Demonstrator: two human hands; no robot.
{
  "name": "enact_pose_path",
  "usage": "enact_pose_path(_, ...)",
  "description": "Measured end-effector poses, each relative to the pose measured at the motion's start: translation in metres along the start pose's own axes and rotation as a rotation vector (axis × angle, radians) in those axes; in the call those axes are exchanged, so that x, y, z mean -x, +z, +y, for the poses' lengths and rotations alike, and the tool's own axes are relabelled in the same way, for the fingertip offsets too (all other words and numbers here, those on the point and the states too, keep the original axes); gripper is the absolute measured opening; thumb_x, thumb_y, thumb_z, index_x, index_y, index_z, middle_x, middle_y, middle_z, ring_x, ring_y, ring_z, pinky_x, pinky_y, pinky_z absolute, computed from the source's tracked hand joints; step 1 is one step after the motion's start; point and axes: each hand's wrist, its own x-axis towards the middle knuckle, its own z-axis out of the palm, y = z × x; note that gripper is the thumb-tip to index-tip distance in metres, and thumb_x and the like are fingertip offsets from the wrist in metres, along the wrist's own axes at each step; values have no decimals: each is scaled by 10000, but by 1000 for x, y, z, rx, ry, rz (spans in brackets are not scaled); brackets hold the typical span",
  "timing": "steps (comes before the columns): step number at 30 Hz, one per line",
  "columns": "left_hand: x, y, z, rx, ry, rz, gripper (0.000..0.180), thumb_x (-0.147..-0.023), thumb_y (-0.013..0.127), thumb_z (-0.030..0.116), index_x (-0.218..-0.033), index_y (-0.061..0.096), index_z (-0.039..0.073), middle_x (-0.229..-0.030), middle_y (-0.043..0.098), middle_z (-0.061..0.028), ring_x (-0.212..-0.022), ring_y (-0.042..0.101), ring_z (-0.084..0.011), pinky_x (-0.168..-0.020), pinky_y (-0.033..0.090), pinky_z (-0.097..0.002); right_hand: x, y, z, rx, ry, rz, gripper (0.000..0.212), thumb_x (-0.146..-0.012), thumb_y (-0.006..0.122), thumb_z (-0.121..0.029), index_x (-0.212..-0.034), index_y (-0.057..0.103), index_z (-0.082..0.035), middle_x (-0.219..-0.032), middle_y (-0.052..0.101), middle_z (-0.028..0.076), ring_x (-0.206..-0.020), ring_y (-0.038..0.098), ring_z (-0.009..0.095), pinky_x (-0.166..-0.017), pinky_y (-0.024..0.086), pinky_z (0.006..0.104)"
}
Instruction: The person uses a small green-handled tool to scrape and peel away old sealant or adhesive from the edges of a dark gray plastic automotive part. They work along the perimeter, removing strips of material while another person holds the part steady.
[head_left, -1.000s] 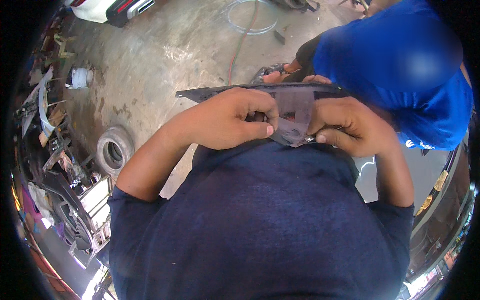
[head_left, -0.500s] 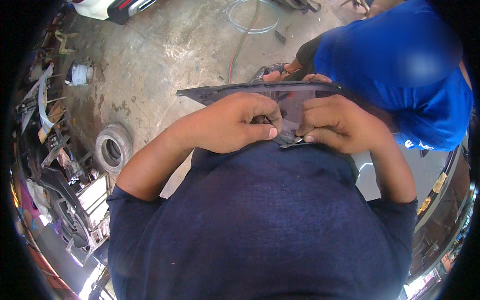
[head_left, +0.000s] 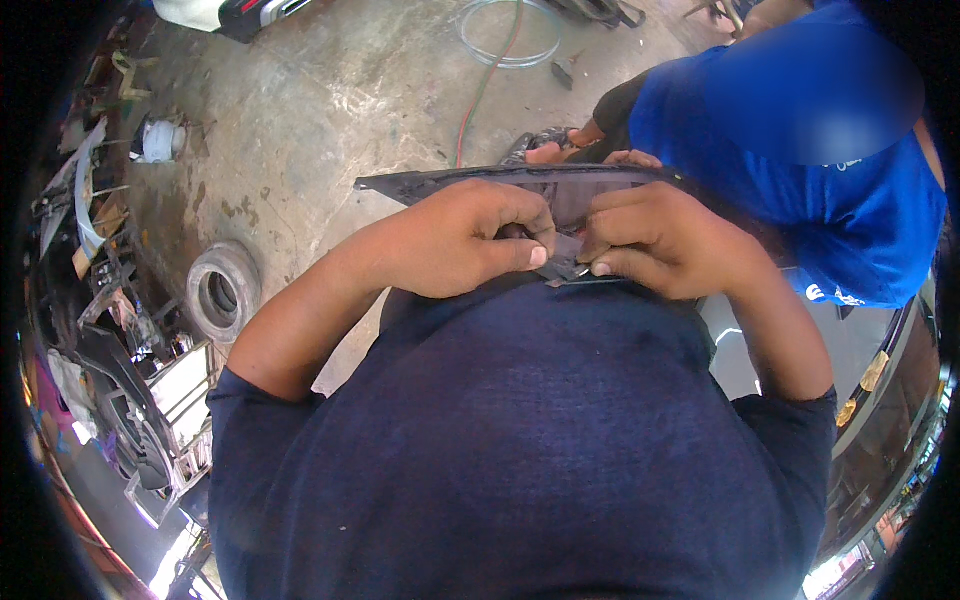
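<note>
A dark, glossy flat panel [head_left: 405, 187] with a black edge stretches across in front of my chest. My left hand [head_left: 470, 240] is closed over its near side, thumb against curled fingers; what they pinch, if anything, is hidden. Just to the right, my right hand [head_left: 660, 240] pinches a small, thin, light-coloured metal piece [head_left: 584, 270] against the panel's near edge. Only the tip of that piece shows, so its exact kind cannot be told. Beyond the far edge, a co-worker's hand [head_left: 632, 158] touches the panel.
A co-worker in a blue shirt [head_left: 780, 130] bends close at the right. On the concrete floor [head_left: 330, 120] lie a tyre [head_left: 224, 290], a coiled clear hose [head_left: 510, 35] and a red-green hose [head_left: 475, 110]. Vehicle parts [head_left: 125, 400] crowd the left; a glossy car surface [head_left: 780, 350] is at the right.
My right hand has slid a little left along the near edge with the thin metal piece. My left hand has shifted slightly left and away from me, still closed. The panel has barely moved.
</note>
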Motion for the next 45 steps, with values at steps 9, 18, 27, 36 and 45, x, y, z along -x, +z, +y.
enact_pose_path(9, 0, 2, -6, -14, 61, 25, 244, -1085, 743, 255, -1160, 730, 23, -1012, 711, -93, -973, 655, -210, -896, 541, -387, -4, -2, -4, 95, 8, -26, 140, -982, 792, -129, -1026, 707, -27, -930, 672, 181, -925, 695, 426, -811, 542, 512)
enact_pose_path(18, 5, -6, -7, -18, 26, 0, 210, -1080, 728, 220, -1151, 735, 23, -1028, 711, -72, -990, 655, -189, -919, 543, -374, -13, 2, -6, 169, -13, -5, 165, -981, 788, -132, -1030, 673, -25, -947, 664, 191, -925, 686, 437, -811, 528, 532)
enact_pose_path(27, 16, -18, -10, 88, -3, -49, 207, -1090, 735, 221, -1109, 728, 15, -981, 679, -26, -960, 606, -138, -869, 510, -336, -30, 7, -4, 127, 13, -34, 185, -998, 779, -159, -1040, 667, -18, -945, 658, 192, -916, 682, 446, -793, 518, 534)
enact_pose_path(36, 24, -27, -23, 440, -127, -32, 257, -1127, 705, 271, -1165, 713, 17, -998, 668, 18, -965, 585, -108, -881, 489, -298, -61, 15, -14, 177, -4, 10, 165, -1007, 784, -163, -1060, 712, -24, -941, 694, 172, -923, 706, 428, -805, 543, 508)
enact_pose_path(45, 32, -38, -25, 488, -142, 159, 230, -1132, 693, 266, -1181, 726, 43, -1005, 701, 18, -910, 587, -99, -849, 486, -286, -42, 0, -1, -73, 135, 163, 132, -1037, 773, -146, -1043, 751, -16, -966, 762, 141, -910, 726, 294, -847, 557, 421)
